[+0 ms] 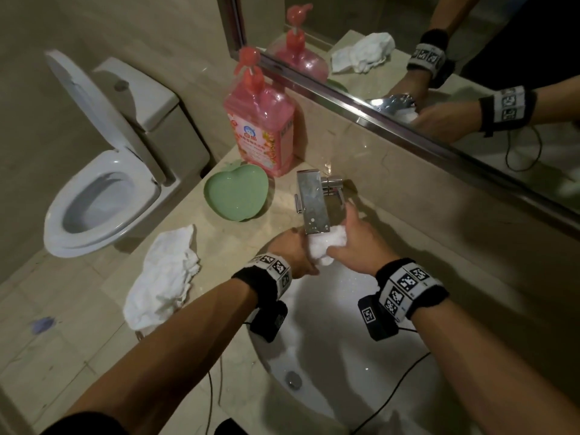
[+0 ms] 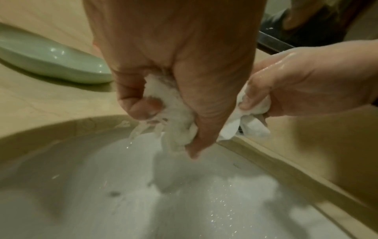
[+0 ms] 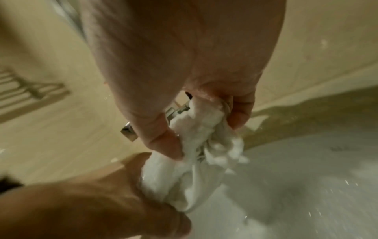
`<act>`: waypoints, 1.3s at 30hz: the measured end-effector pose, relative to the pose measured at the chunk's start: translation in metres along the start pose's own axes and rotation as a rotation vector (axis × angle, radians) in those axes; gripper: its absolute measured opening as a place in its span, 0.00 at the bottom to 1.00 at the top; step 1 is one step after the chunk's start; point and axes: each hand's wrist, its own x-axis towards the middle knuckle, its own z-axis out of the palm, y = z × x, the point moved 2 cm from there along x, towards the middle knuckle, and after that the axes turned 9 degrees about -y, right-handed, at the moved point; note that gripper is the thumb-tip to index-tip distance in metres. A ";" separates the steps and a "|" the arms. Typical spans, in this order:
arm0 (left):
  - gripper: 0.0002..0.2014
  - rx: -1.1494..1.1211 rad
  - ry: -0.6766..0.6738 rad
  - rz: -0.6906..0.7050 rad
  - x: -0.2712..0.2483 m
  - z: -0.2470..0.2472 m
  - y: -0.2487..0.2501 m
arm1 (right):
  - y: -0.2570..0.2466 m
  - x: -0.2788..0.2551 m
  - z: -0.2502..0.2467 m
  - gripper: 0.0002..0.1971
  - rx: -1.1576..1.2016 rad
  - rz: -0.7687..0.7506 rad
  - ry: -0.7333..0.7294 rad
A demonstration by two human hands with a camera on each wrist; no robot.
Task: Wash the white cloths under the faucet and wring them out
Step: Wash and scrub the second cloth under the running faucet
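A wet white cloth [image 1: 324, 246] is bunched between both hands, just under the spout of the chrome faucet [image 1: 314, 204], over the white sink [image 1: 332, 350]. My left hand [image 1: 293, 252] grips one end of the wet cloth [image 2: 175, 119], fingers curled round it, and water runs off below. My right hand [image 1: 351, 243] grips the other end of the wet cloth [image 3: 196, 142] between thumb and fingers. A second white cloth [image 1: 163, 277] lies crumpled on the beige counter, left of the sink.
A green heart-shaped dish [image 1: 235, 196] and a pink soap bottle [image 1: 263, 133] stand on the counter behind the sink. A mirror [image 1: 439, 67] runs along the wall to the right. A toilet [image 1: 100, 189] with its lid up stands to the left.
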 end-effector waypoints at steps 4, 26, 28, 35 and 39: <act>0.27 0.102 0.078 0.047 -0.021 -0.003 -0.006 | 0.008 -0.021 0.016 0.35 0.093 0.003 -0.112; 0.13 0.616 0.121 0.327 -0.086 -0.037 0.012 | -0.020 -0.054 0.080 0.26 0.288 0.075 -0.162; 0.12 0.617 0.081 0.297 -0.080 -0.028 0.013 | -0.019 -0.055 0.082 0.22 0.122 0.077 -0.097; 0.05 0.629 -0.113 0.069 -0.059 0.005 0.006 | -0.015 -0.042 0.103 0.06 -0.499 0.029 0.048; 0.10 0.598 -0.208 0.024 -0.050 0.020 0.000 | -0.010 -0.038 0.111 0.09 -0.678 -0.016 0.122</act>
